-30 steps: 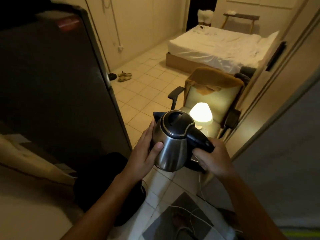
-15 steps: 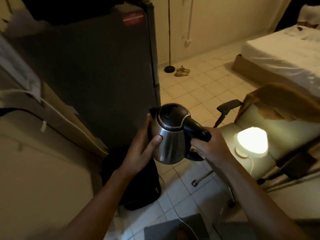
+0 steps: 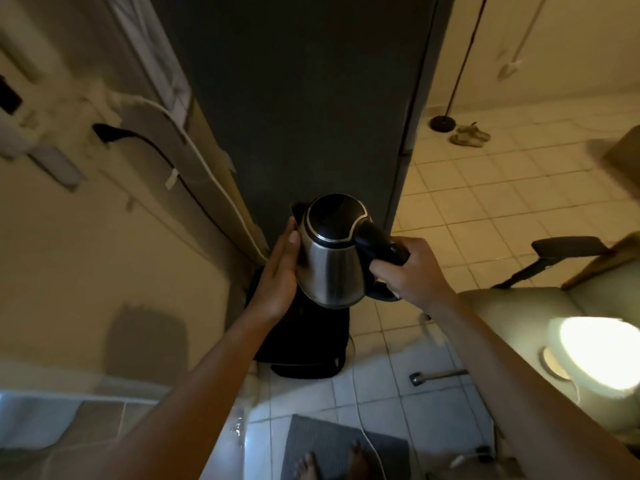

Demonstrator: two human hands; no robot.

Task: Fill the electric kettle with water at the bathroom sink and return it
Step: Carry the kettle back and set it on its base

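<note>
Kettle (image 3: 330,251) is carried in mid-air in front of the dark fridge (image 3: 304,98), lid shut, body roughly upright with a slight lean. Right hand (image 3: 412,271) is clenched around the black handle (image 3: 377,244) and takes the weight; left hand (image 3: 280,271) lies flat and open against the steel side, fingers extended, not curled round anything. Judgement: the palm steadies the body against swing while walking, which suits a two-handed carry, possibly of a filled vessel; water level cannot be seen

No sink in view, so the carry is in transit. Whether outbound or on return cannot be told

Surroundings: black bag (image 3: 304,344) on the tiles directly beneath the kettle, a white cable (image 3: 360,420) trailing across the floor, grey mat (image 3: 339,448) under bare feet. Lit lamp (image 3: 595,355) on the chair (image 3: 554,306) at right. Sandals (image 3: 469,135) well apart, beside a floor-lamp base (image 3: 442,123)

Obstacles, judged: bag and cable are trip hazards; passage between fridge and chair looks narrow
</note>
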